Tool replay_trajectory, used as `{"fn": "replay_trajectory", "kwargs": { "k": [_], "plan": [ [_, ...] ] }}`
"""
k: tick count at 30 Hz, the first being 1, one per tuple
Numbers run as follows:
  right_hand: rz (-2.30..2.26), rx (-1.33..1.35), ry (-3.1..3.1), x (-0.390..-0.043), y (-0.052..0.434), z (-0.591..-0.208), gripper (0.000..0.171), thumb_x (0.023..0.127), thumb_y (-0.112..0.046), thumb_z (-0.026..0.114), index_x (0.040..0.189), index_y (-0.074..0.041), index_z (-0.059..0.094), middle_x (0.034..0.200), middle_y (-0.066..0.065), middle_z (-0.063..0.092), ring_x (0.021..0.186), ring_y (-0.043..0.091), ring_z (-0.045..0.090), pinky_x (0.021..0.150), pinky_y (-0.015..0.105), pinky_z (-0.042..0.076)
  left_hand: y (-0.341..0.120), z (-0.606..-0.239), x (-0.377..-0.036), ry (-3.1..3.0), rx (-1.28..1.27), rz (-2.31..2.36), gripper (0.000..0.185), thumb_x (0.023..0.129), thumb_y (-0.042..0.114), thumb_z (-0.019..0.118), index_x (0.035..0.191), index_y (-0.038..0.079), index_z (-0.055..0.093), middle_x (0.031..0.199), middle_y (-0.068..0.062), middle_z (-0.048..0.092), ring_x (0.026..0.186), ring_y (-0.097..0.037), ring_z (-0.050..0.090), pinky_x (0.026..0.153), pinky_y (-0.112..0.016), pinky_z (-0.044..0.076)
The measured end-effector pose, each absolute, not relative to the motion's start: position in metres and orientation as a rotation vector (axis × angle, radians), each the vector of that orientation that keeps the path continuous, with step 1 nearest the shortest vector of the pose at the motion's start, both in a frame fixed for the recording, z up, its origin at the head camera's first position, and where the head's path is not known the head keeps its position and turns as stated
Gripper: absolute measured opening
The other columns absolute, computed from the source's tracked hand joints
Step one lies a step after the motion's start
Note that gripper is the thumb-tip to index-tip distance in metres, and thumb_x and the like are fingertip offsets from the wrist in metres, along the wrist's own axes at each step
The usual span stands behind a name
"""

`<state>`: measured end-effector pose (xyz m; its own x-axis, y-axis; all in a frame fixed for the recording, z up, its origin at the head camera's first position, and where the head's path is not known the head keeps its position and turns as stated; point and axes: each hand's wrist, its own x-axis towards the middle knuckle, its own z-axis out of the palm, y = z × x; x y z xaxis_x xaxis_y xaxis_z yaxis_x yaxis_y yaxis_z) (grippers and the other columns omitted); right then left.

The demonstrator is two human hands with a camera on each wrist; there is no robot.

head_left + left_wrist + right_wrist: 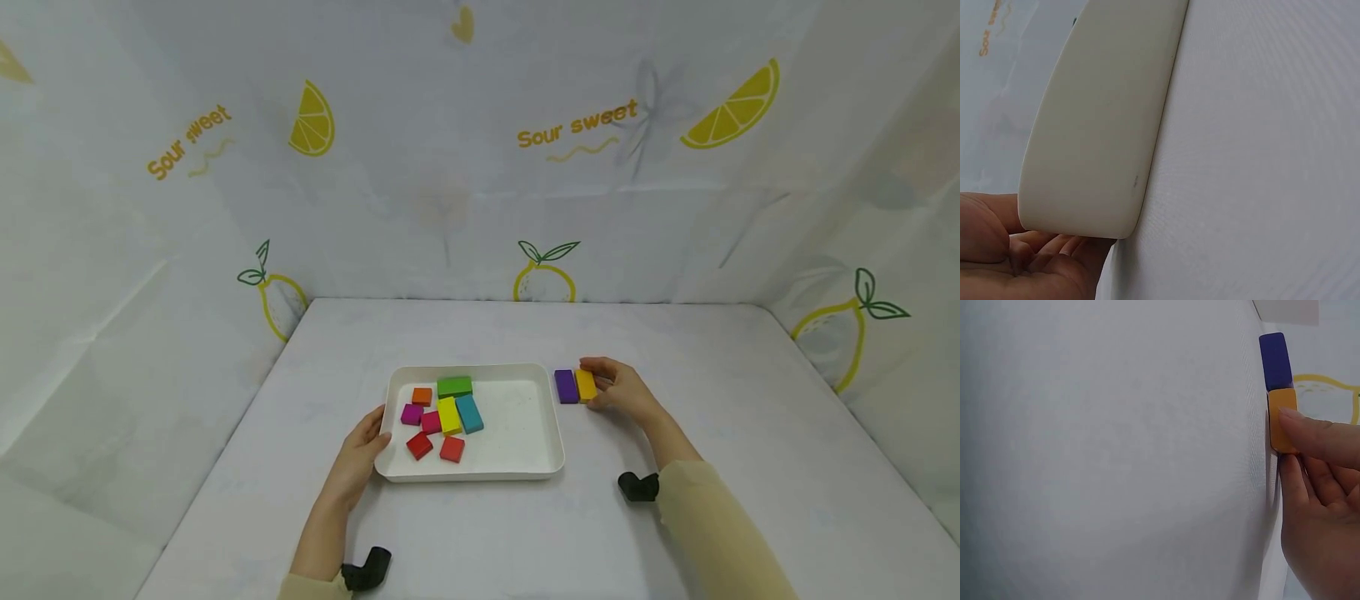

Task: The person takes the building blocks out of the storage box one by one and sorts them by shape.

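Observation:
A white rectangular tray (pixel 517 477) rests on the table, with several coloured blocks in its left half. My left hand (pixel 363 450) holds the tray's left side, the thumb lying at the rim. In the left wrist view the fingers bend against the outside of the tray wall (pixel 1094 137). Just right of the tray, my right hand (pixel 618 392) pinches an orange-yellow block (pixel 586 386) between thumb and fingers. That block (pixel 1282 400) stands against a purple block (pixel 1276 361), which lies between it and the tray.
Inside the tray are a green block (pixel 454 387), a yellow one (pixel 449 416), a blue one (pixel 470 414), and several smaller orange, pink, purple and red ones. The white-covered table (pixel 510 542) meets a lemon-printed cloth (pixel 420 183) at its back and sides.

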<state>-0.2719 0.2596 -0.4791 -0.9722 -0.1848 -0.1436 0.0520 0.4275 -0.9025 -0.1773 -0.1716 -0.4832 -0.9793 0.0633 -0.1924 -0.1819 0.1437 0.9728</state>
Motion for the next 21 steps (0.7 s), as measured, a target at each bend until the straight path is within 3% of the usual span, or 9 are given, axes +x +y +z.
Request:
{"fn": "replay_trajectory", "kwargs": {
  "k": [21],
  "plan": [
    [-1.57, -0.078, 2.472, -0.2712, 0.2568, -0.4825, 0.078, 0.076, 0.015, 0.065, 0.148, 0.0, 0.039, 0.157, 0.023, 0.037, 0.148, 0.04, 0.032, 0.122, 0.05, 0.029, -0.1712, -0.484, -0.1776, 2.228, -0.117, 1.939, 0.057, 0.103, 0.005, 0.039, 0.156, -0.001, 0.018, 0.163, -0.026, 0.019, 0.153, -0.041, 0.018, 0.123, -0.054, 0.022]
  ]
}}
